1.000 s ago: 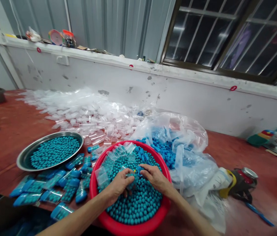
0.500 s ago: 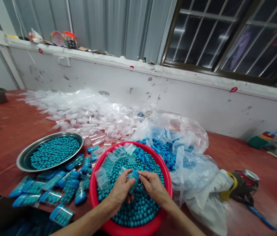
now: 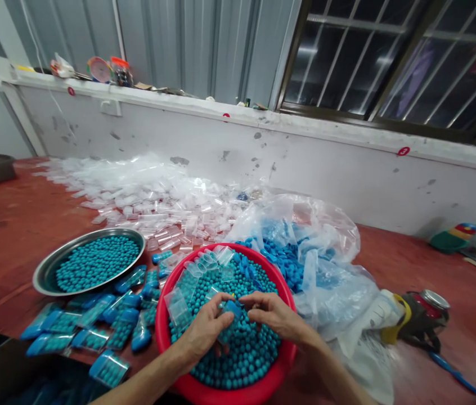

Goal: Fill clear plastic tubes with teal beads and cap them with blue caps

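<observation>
Over a red basin (image 3: 162, 320) full of small blue balls (image 3: 238, 365), my left hand (image 3: 204, 329) grips a small clear plastic case with a blue cap (image 3: 233, 308). The fingers partly cover this case. Just to its right is my right hand (image 3: 278, 316), fingers bent and apart, with nothing visible between them. Clear cases (image 3: 176, 304) without caps lie along the basin's left inner side. Loose blue caps (image 3: 250, 270) rest on the balls at the back.
Filled blue-capped cases (image 3: 109, 368) lie left of the basin, in front of a metal dish (image 3: 41, 278) of blue balls. A heap of clear cases (image 3: 157, 197) lies behind. Plastic bags (image 3: 335, 298) with blue caps and a silver-lidded jar (image 3: 432, 301) are at right.
My right hand has drawn back slightly to the right from the capped case, and its fingers have spread. My left hand still grips the case at nearly the same spot.
</observation>
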The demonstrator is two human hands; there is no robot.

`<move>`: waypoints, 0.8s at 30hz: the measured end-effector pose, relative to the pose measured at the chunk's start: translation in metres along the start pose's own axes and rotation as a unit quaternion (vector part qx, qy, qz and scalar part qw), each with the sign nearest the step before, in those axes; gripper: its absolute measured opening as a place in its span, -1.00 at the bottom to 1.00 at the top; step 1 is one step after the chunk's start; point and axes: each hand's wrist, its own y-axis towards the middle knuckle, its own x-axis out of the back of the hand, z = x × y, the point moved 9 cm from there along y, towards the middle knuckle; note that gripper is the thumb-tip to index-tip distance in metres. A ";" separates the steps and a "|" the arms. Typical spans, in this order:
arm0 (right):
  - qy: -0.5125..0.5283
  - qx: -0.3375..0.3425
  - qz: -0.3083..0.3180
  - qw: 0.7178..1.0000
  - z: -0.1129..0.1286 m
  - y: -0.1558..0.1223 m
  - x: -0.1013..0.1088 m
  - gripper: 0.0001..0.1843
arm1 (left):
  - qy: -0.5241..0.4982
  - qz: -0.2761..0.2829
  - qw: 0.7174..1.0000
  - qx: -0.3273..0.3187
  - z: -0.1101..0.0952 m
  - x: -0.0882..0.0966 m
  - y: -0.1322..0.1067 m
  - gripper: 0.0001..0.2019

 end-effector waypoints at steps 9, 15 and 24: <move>-0.061 0.023 -0.092 0.994 0.012 -0.004 -0.012 -0.55 | 0.024 -0.083 0.996 -0.029 -0.002 0.002 0.000 -0.66; -0.216 0.033 -0.052 0.974 0.016 -0.012 -0.041 0.07 | -0.010 -0.125 0.988 -0.093 -0.020 0.008 -0.004 -0.56; -0.362 0.078 -0.177 0.912 0.025 -0.016 -0.049 -0.13 | -0.018 -0.127 0.988 -0.082 -0.016 0.006 -0.002 -0.78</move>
